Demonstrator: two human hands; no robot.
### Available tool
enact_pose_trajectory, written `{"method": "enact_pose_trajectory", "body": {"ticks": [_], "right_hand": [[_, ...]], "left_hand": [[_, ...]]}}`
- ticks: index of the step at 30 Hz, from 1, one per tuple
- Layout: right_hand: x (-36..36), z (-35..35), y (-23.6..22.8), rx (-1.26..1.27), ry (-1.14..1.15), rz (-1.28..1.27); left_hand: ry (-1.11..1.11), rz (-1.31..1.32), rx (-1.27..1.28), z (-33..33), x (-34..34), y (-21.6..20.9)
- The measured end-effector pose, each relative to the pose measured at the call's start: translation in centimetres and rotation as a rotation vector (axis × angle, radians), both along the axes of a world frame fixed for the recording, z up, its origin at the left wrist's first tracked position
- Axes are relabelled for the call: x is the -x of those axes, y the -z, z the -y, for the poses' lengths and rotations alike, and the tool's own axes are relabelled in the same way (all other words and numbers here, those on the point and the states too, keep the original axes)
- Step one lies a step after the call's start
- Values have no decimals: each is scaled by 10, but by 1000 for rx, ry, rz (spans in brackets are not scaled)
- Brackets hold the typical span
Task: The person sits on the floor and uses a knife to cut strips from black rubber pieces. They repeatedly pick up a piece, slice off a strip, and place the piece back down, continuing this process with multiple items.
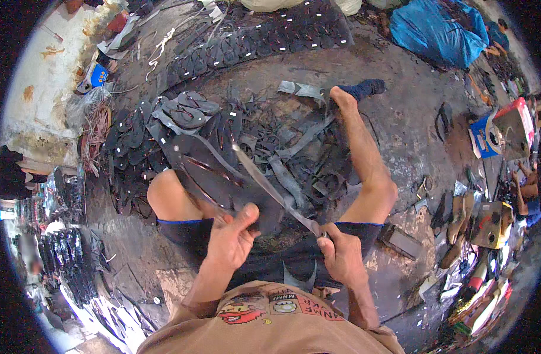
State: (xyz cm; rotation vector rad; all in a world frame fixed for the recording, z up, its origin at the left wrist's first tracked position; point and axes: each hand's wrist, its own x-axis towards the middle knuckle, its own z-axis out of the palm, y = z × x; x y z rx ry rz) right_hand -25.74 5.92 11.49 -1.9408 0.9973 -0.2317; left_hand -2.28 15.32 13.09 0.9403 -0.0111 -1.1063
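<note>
Left hand (232, 236) pinches our black rubber sole (214, 177) on the near left knee; right hand (341, 256) is clenched around a long knife (270, 186). One slip could nick our thumb, we judge.

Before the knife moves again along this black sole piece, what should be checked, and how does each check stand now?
1. Left hand grips the black sole piece: ok.
2. Right hand closed on the knife handle: ok.
3. Blade lies on the sole piece: cannot tell, it may only pass above it.
4. Left thumb apart from the blade: ok, though close.
5. Right leg stretched out beside the blade line: ok, apart.
6. Cut strips piled ahead of the blade tip: not ok.
</note>
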Motion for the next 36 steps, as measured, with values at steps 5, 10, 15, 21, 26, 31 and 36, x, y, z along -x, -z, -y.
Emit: {"method": "enact_pose_trajectory", "body": {"ticks": [5,10,15,21,26,31,36], "right_hand": [[-16,24,-7,-155,-269,-33],[-64,0,15,-214,-124,195],[-58,28,106,-409,450,470],[20,88,80,-60,910,367],[59,100,100,121,918,136],[53,83,146,240,777,155],[1,61,130,-232,724,229]], "left_hand": [[64,23,-54,-19,2,10],[182,159,-190,-43,-9,0],[396,312,-239,-43,-27,-39],[-427,171,152,-41,-206,-33],[-501,842,-614,-70,-304,160],[-465,1035,-966,44,-324,209],[-268,926,-1316,113,-412,213]]}}
